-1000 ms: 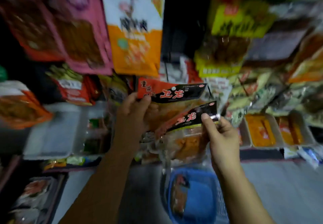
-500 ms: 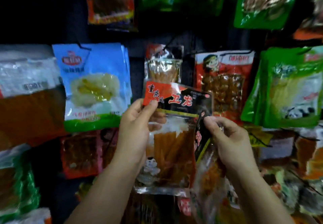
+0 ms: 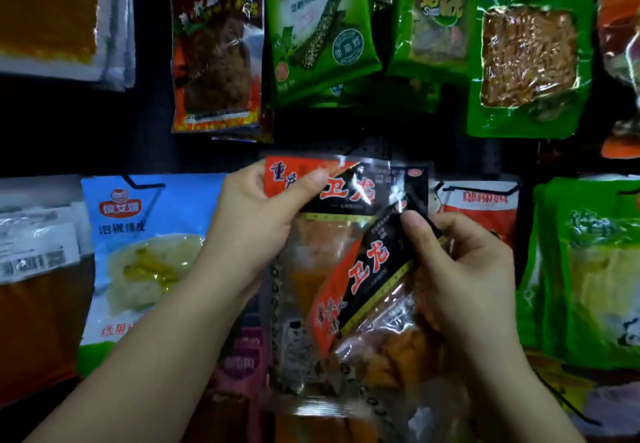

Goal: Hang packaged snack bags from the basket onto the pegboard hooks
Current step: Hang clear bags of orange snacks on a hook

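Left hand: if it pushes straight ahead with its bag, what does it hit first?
Likely the bare dark pegboard just above the upright bag the left hand pinches; depth is unclear.

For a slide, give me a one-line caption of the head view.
Left hand holds an upright red-and-black snack bag; right hand tilts a matching second bag before the stocked pegboard.

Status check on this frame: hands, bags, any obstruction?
Left hand pinches upright snack bag by its header. Right hand holds tilted second bag. Neither hung yet. Nothing blocking.
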Action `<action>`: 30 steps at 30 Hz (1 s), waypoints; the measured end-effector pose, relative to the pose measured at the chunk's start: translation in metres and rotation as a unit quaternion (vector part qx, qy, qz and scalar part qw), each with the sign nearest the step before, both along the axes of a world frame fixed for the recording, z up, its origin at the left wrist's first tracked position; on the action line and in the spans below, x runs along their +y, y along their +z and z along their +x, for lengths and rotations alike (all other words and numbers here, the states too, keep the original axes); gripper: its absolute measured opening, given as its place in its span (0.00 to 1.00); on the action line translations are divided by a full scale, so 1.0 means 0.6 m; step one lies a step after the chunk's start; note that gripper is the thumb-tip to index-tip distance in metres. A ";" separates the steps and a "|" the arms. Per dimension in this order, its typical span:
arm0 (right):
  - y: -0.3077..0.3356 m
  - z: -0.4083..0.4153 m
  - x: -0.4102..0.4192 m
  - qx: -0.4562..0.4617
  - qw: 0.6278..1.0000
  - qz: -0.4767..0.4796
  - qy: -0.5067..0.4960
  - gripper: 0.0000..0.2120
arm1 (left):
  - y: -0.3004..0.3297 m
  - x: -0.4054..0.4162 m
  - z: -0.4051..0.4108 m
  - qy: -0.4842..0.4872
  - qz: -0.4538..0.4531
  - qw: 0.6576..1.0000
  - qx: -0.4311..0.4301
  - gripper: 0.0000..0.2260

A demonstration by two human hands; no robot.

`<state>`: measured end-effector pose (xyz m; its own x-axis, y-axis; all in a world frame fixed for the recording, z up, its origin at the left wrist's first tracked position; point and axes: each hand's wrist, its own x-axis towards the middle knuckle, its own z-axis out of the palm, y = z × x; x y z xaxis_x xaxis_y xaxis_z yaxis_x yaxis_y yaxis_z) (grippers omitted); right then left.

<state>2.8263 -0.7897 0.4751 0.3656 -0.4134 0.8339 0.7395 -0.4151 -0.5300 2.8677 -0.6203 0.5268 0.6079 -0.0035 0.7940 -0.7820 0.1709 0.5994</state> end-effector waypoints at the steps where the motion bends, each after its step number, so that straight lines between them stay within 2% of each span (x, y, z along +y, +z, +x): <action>1: 0.012 0.005 -0.003 -0.005 1.000 0.001 0.000 0.10 | 0.014 -0.005 0.003 0.010 0.001 1.000 -0.020 0.06; 6: 0.047 0.034 -0.016 -0.002 1.000 0.029 0.001 0.08 | 0.070 -0.027 0.029 0.041 0.020 0.998 -0.045 0.07; 11: 0.061 0.058 -0.020 0.021 0.999 0.044 0.008 0.14 | 0.094 -0.039 0.053 0.049 0.025 0.998 -0.029 0.07; 16: 0.061 0.072 -0.027 0.026 0.999 0.046 0.009 0.16 | 0.093 -0.046 0.066 0.054 0.032 0.998 -0.006 0.08; 21: 0.057 0.078 -0.024 0.026 0.998 0.045 0.026 0.13 | 0.086 -0.040 0.072 0.056 0.034 0.998 0.000 0.08; 24: 0.049 0.083 -0.023 0.026 0.999 0.040 0.019 0.16 | 0.079 -0.040 0.079 0.062 0.040 0.997 0.015 0.08; 30: 0.029 0.112 -0.025 0.053 0.998 0.044 0.011 0.14 | 0.059 -0.047 0.114 0.103 0.051 0.993 0.030 0.07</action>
